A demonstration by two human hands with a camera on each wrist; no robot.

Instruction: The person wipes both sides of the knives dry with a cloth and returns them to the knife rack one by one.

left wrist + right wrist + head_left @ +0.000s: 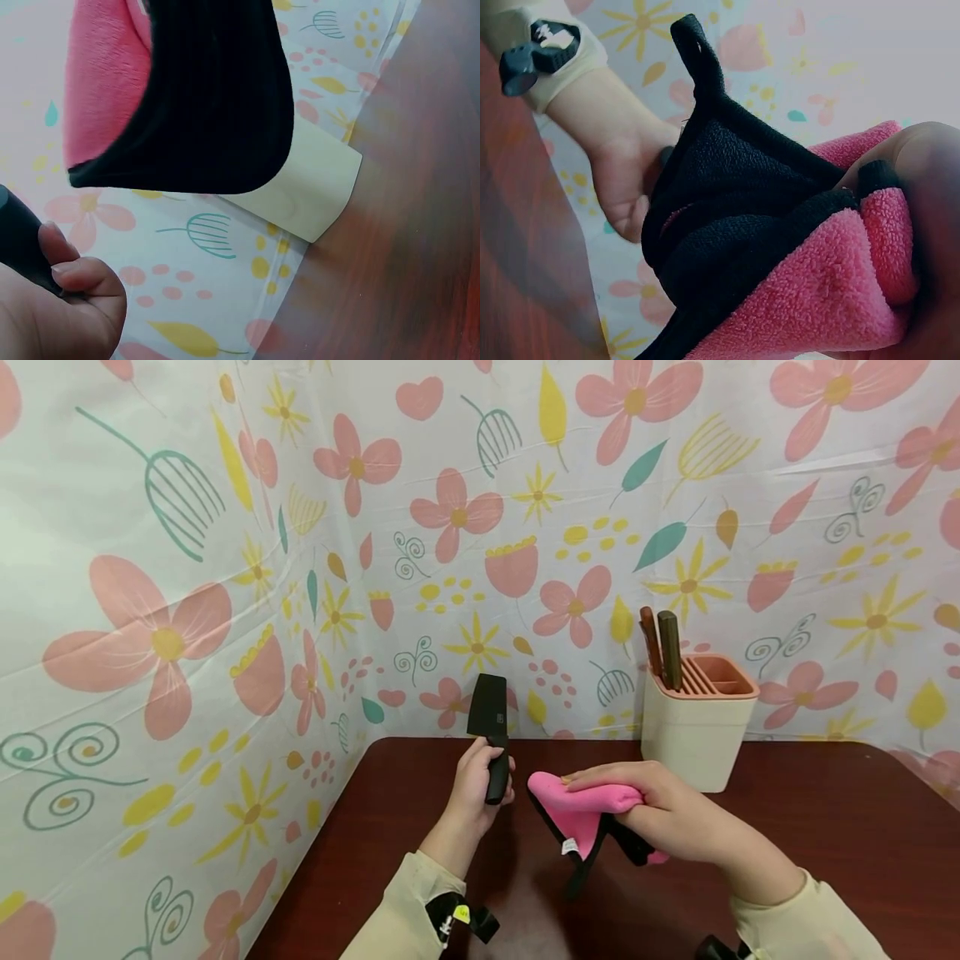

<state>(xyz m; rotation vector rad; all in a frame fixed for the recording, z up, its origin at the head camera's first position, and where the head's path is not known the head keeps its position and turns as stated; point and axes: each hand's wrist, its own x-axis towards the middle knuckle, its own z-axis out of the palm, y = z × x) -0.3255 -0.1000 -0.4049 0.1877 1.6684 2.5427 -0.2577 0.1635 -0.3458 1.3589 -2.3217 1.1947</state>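
Note:
A black cleaver [489, 706] points blade up in the head view, its handle gripped by my left hand [477, 781]. In the left wrist view only the dark handle [22, 232] shows above the thumb; the blade is out of that frame. My right hand [667, 802] holds a bunched pink and black cloth [570, 802] just right of the cleaver, apart from the blade. The right wrist view shows the cloth's fluffy pink side [817, 277], its black side and a hanging loop [695, 45]. The fingers of that hand are partly hidden by the cloth.
A cream knife block [693, 735] with an orange slotted top stands at the back right of the dark red table [825, 827]. Two knife handles [670, 647] stick out of it. A flower-patterned curtain [465, 593] hangs behind and along the left.

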